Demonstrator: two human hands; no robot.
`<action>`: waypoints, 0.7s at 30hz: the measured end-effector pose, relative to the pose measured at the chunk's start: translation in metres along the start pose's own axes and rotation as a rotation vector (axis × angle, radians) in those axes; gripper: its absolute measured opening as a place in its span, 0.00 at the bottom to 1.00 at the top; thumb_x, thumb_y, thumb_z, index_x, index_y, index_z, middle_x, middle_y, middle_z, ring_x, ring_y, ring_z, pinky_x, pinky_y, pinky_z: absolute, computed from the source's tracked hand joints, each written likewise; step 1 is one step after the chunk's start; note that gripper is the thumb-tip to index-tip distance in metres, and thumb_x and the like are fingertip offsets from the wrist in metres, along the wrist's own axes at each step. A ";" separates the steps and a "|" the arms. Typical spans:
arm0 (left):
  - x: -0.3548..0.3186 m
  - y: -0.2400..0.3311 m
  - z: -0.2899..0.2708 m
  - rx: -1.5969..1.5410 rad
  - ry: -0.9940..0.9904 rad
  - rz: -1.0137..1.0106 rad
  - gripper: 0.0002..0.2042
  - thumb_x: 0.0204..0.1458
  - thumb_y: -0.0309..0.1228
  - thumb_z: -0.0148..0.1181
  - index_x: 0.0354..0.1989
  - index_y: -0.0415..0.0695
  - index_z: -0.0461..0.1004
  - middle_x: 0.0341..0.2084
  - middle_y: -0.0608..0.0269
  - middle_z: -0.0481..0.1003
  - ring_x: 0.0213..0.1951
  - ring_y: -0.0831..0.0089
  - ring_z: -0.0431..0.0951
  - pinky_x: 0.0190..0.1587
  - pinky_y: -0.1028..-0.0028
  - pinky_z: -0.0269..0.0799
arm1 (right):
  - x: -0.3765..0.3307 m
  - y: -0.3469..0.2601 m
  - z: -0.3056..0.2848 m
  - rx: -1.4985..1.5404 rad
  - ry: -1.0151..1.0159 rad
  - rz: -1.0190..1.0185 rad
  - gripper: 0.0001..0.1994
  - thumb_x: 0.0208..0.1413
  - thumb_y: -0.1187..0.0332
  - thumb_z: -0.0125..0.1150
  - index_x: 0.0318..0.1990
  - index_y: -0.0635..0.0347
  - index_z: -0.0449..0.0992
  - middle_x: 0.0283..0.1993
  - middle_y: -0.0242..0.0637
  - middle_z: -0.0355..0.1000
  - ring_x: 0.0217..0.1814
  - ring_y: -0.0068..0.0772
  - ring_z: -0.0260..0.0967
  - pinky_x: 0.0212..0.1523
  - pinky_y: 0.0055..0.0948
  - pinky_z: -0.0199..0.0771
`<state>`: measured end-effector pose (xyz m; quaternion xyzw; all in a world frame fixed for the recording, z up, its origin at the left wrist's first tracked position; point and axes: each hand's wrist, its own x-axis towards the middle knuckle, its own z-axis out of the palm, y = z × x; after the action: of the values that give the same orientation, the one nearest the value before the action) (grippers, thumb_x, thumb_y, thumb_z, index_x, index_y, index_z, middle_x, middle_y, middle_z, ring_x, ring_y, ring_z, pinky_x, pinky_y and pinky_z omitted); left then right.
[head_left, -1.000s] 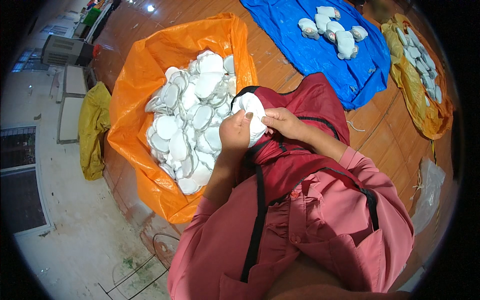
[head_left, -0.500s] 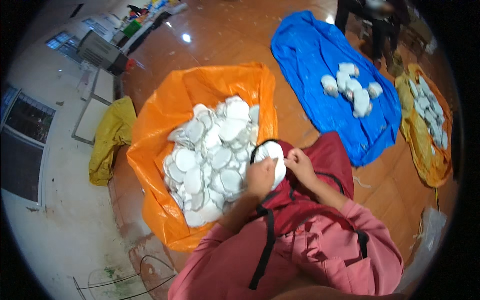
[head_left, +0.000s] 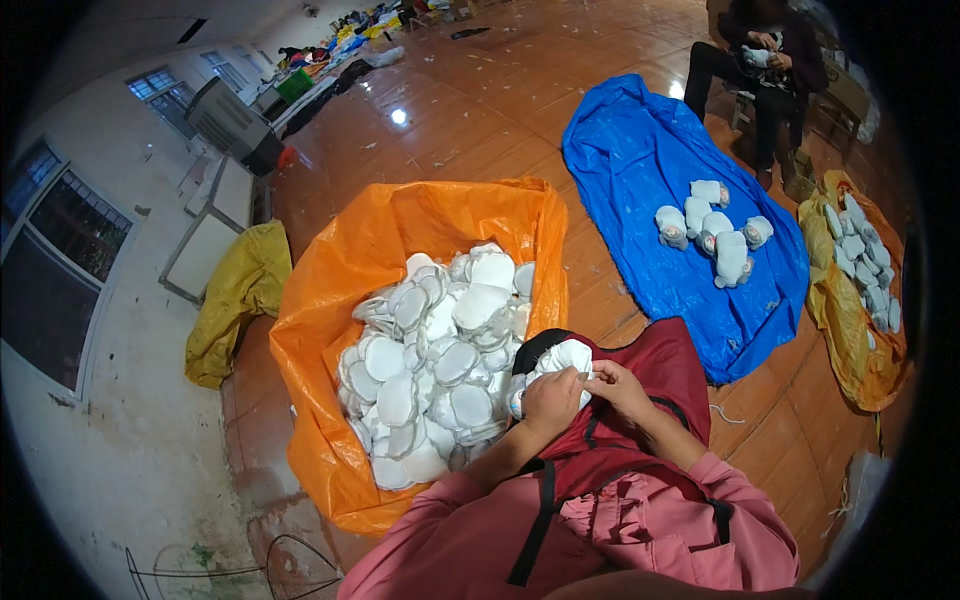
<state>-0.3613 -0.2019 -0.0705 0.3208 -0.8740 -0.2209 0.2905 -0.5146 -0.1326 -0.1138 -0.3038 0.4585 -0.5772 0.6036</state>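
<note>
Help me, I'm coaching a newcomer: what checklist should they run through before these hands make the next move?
1. White fabric piece held in the left hand: ok.
2. Right hand at the piece's right side: ok.
3. Firm pinch there: cannot tell; the contact is too small to make out.
4. Orange sack open, with white oval pads inside: ok.
5. Plump white pieces spaced apart on the blue sheet: not ok, they're clustered.
6. Co-worker clear of these hands: ok, beyond the sheet.

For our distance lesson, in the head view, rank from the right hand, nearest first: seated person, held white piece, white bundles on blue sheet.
1. Held white piece: left, touching the right hand.
2. White bundles: ahead, right, on blue sheet.
3. Seated person: upper right, beyond.
</note>
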 end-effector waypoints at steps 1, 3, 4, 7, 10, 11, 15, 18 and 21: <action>-0.001 -0.002 0.002 -0.022 -0.001 0.011 0.14 0.60 0.36 0.51 0.24 0.42 0.68 0.18 0.46 0.71 0.25 0.46 0.74 0.28 0.52 0.66 | 0.001 0.004 0.000 0.023 0.013 0.020 0.15 0.58 0.71 0.63 0.51 0.64 0.71 0.44 0.31 0.73 0.46 0.20 0.70 0.50 0.22 0.70; -0.006 -0.010 0.006 -0.035 0.003 -0.002 0.14 0.60 0.36 0.51 0.24 0.42 0.68 0.18 0.46 0.71 0.25 0.46 0.73 0.28 0.51 0.65 | 0.000 0.001 0.004 0.066 0.018 0.030 0.13 0.57 0.72 0.64 0.47 0.61 0.71 0.41 0.28 0.72 0.42 0.17 0.68 0.47 0.20 0.69; -0.007 -0.013 0.006 -0.038 0.006 -0.010 0.14 0.60 0.36 0.50 0.24 0.42 0.68 0.18 0.46 0.71 0.25 0.45 0.73 0.27 0.51 0.65 | 0.001 -0.001 0.007 0.088 0.018 0.037 0.12 0.56 0.73 0.65 0.45 0.60 0.71 0.39 0.27 0.71 0.41 0.16 0.67 0.45 0.19 0.69; -0.009 -0.015 0.010 0.017 -0.013 -0.026 0.11 0.58 0.37 0.52 0.28 0.43 0.69 0.20 0.49 0.73 0.27 0.48 0.75 0.30 0.52 0.68 | 0.004 0.008 0.005 0.090 0.031 0.004 0.09 0.56 0.72 0.65 0.41 0.58 0.71 0.38 0.24 0.71 0.38 0.14 0.66 0.42 0.18 0.67; -0.006 -0.005 0.010 0.028 -0.028 -0.013 0.11 0.57 0.37 0.53 0.28 0.44 0.70 0.20 0.49 0.73 0.28 0.48 0.75 0.30 0.52 0.68 | 0.003 0.007 -0.004 0.033 0.015 -0.017 0.09 0.55 0.70 0.66 0.37 0.55 0.70 0.32 0.20 0.64 0.33 0.12 0.59 0.34 0.16 0.60; -0.006 -0.007 0.011 0.071 -0.049 -0.042 0.11 0.57 0.38 0.53 0.28 0.45 0.70 0.21 0.49 0.73 0.29 0.47 0.76 0.31 0.51 0.68 | 0.003 0.008 -0.009 -0.042 0.028 -0.031 0.09 0.55 0.70 0.66 0.36 0.54 0.69 0.31 0.19 0.62 0.32 0.12 0.57 0.33 0.17 0.57; -0.010 -0.021 0.029 0.169 -0.157 -0.144 0.13 0.58 0.40 0.52 0.27 0.44 0.70 0.22 0.48 0.74 0.28 0.46 0.75 0.31 0.50 0.68 | -0.001 0.008 -0.005 0.162 0.036 0.023 0.06 0.59 0.67 0.61 0.41 0.54 0.71 0.35 0.22 0.67 0.34 0.15 0.62 0.35 0.19 0.64; -0.002 -0.010 0.016 0.042 -0.095 -0.093 0.14 0.59 0.39 0.52 0.25 0.42 0.69 0.20 0.46 0.72 0.25 0.45 0.74 0.28 0.51 0.65 | 0.006 0.024 -0.018 0.380 0.020 0.142 0.07 0.62 0.67 0.57 0.44 0.57 0.72 0.36 0.25 0.70 0.35 0.18 0.66 0.36 0.21 0.68; -0.002 -0.010 0.015 0.019 -0.109 -0.053 0.16 0.60 0.41 0.53 0.24 0.42 0.67 0.19 0.48 0.72 0.24 0.47 0.74 0.27 0.52 0.66 | 0.004 0.023 -0.014 0.334 -0.008 0.124 0.08 0.62 0.69 0.57 0.45 0.61 0.72 0.37 0.28 0.72 0.36 0.20 0.70 0.39 0.21 0.70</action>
<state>-0.3653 -0.2044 -0.0886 0.3339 -0.8818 -0.2373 0.2337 -0.5181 -0.1308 -0.1412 -0.1729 0.3717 -0.6057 0.6820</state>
